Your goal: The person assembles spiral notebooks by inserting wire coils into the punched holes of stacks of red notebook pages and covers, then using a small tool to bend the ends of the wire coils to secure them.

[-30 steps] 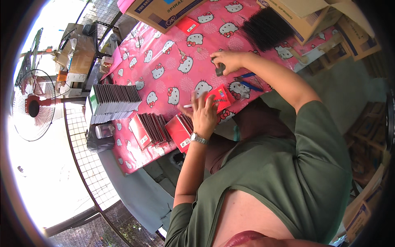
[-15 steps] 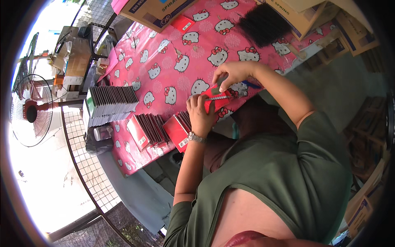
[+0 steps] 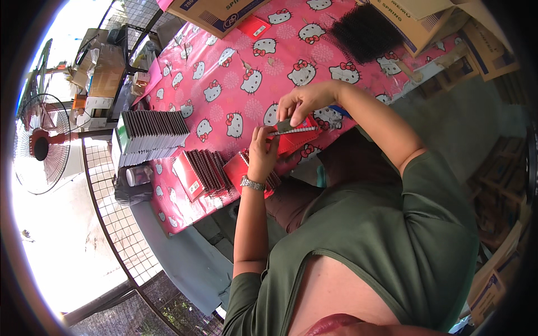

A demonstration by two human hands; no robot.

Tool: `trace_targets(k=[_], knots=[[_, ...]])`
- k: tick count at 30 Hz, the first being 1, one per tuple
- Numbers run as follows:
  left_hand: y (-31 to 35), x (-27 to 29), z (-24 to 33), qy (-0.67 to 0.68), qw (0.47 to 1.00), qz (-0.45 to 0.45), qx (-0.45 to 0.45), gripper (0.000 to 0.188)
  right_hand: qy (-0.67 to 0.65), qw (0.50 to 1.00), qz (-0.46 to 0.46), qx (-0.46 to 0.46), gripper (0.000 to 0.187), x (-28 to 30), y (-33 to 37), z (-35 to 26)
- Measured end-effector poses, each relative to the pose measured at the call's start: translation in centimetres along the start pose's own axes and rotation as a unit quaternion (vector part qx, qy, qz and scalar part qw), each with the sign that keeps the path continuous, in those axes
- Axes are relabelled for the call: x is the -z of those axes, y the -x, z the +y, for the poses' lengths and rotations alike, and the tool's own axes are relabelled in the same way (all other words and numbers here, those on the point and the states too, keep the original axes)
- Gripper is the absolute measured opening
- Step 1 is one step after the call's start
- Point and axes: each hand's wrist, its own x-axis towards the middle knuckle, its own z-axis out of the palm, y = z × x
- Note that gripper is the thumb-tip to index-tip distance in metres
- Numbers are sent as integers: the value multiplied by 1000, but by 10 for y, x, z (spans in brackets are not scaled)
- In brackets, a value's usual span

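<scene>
Right fingers [image 3: 287,107] closed round dark block [image 3: 284,126], shifted leftward along red notebook [image 3: 297,138], left fingers [image 3: 261,135] curled, hold unclear

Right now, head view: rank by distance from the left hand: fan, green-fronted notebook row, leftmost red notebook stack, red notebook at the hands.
From the left hand:
1. Red notebook: at its fingers, right side.
2. Leftmost red notebook stack: to its left.
3. Green-fronted notebook row: farther left.
4. Fan: far left, beyond the table.
</scene>
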Motion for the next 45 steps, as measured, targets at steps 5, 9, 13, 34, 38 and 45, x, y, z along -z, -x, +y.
trace_targets(k=[5,9,13,34,38,45], knots=[[0,-1,-6,8,1000,3,19,23,-71,994,-56,62,40,-4,-4,-5],[2,-3,-11,17,999,26,14,22,505,821,251,-91,57,16,1,5],[4,-13,-11,83,987,63,119,18,455,722,506,125,61,35,50,53],[20,-26,56,121,949,249,151,21,385,800,411,209,62,-153,67,27],[21,-28,55,76,955,253,135,22,382,789,425,227,67,-151,72,19],[19,-31,67,33,956,274,103,24,380,796,413,226,66,-147,79,17]])
